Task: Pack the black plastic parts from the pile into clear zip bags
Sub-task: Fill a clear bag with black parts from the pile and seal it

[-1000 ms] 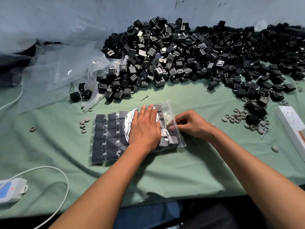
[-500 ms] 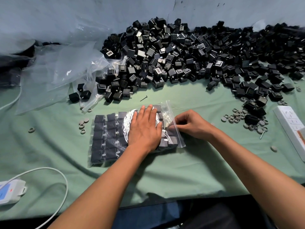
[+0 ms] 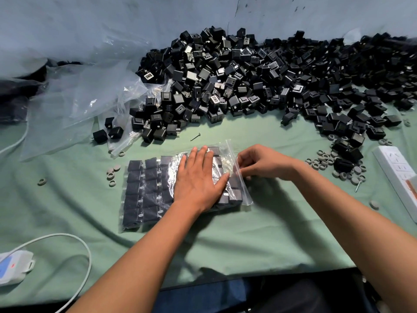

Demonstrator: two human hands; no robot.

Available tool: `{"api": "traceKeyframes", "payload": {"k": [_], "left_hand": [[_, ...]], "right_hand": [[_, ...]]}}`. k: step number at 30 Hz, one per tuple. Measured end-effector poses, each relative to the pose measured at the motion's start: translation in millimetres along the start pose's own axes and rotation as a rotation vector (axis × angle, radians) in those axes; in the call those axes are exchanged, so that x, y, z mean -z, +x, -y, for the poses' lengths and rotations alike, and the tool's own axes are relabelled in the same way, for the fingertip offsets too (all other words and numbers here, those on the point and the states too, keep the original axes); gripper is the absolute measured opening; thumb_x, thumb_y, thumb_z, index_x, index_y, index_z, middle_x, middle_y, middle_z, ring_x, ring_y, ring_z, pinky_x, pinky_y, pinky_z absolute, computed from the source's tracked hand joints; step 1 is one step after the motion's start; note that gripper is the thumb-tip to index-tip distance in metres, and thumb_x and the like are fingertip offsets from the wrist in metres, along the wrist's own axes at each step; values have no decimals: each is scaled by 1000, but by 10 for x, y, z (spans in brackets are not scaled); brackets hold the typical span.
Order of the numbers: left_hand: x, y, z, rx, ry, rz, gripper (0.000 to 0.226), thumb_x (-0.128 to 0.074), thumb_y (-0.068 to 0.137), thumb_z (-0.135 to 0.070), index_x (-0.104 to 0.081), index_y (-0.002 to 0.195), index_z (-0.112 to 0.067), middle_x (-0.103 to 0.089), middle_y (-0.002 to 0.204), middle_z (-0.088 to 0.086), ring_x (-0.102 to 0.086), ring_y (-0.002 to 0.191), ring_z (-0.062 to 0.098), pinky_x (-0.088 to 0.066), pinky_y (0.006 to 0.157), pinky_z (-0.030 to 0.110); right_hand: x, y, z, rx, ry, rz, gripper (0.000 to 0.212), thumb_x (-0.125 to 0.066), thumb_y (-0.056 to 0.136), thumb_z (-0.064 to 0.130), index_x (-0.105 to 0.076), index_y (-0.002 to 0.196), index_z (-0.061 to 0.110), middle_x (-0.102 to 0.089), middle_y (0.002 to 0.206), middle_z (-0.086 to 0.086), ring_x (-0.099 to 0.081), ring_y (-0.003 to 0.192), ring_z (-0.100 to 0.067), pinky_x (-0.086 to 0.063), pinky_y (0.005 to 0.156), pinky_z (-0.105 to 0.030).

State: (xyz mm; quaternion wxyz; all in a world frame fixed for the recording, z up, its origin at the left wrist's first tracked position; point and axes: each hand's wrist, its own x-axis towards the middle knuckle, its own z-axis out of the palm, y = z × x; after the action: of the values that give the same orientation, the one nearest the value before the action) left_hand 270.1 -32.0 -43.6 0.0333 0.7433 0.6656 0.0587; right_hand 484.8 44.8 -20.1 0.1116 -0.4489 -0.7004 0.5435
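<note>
green cloth (image 3: 259, 233), right hand (image 3: 266, 163) pinching bag (image 3: 244, 188)

Cloth-covered counter against a pale wall

A wrinkled green cloth (image 3: 259, 240) covers the counter; behind its far edge rises a scuffed, cracked blue-grey wall (image 3: 90, 21). Soft light casts blurred shadows across the cloth.

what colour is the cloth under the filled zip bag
Pale green cloth, seen in the head view, the only one here.
</note>
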Motion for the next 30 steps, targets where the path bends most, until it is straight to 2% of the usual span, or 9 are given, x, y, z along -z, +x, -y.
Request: {"api": "traceKeyframes", "payload": {"k": [3,6,10,13,17,20,23,26,30], "left_hand": [[-15,4,5,-2,2,-4,84,-14,96,-72,-17,162,-19,-8,171,2,0,158,20,2,128,45],[-23,10,3,4,-2,-11,88,-10,92,-73,-18,162,-20,-9,171,2,-1,158,20,3,128,44],[-38,11,2,10,3,-21,92,-5,88,-73,-20,161,-20,-12,171,1,-3,158,20,2,127,43],[-45,17,2,14,9,-27,92,-5,88,-73,-22,161,-20,-14,170,1,-4,157,21,1,127,43],[-48,23,3,11,9,-31,91,-6,89,-73,-22,161,-19,-15,170,2,-5,157,21,0,128,45],[-49,21,5,11,9,-37,91,-6,88,-73,-23,160,-19,-16,170,2,-6,157,22,0,128,44],[-43,18,0,11,4,-41,91,-6,88,-73,-25,160,-19,-17,170,3,-7,157,22,0,128,44],[-38,27,2,13,-5,-36,91,-6,88,-73,-25,159,-19,-17,170,3,-7,157,22,-1,128,45],[-30,16,8,13,-4,-25,91,-5,88,-73,-23,160,-20,-15,170,2,-5,158,21,-1,128,46]], "right_hand": [[251,252,102,-65,-93,-328,12,-73,89,3,-75,82,13,-76,73,-3,-67,62,-11,-49,60,-26],[439,595,218,-71,-405,-717,15,-68,91,15,-74,105,14,-74,103,-6,-68,96,-23,-53,83,-33],[588,1025,370,-15,-861,-625,58,-66,95,14,-46,148,20,-37,154,-11,-32,139,-35,-45,106,-50],[610,1235,425,-64,-1017,-497,69,-62,95,13,-31,157,18,-21,165,-10,-19,147,-37,-38,112,-57],[579,1283,433,15,-1044,-556,50,-62,93,6,-48,141,6,-56,134,-16,-42,128,-37,-46,100,-49],[499,1133,450,76,-981,-543,31,-71,91,14,-66,121,7,-66,119,-17,-56,116,-39,-50,95,-46],[327,830,341,65,-778,-640,26,-73,86,19,-69,111,12,-68,109,-12,-61,106,-35,-51,89,-40],[135,482,120,10,-683,-745,29,-74,85,11,-72,113,19,-54,105,-5,-58,98,-33,-49,82,-35],[-46,171,-6,8,-704,-543,33,-66,92,14,-70,125,19,-51,114,-8,-55,109,-32,-49,94,-38]]}}
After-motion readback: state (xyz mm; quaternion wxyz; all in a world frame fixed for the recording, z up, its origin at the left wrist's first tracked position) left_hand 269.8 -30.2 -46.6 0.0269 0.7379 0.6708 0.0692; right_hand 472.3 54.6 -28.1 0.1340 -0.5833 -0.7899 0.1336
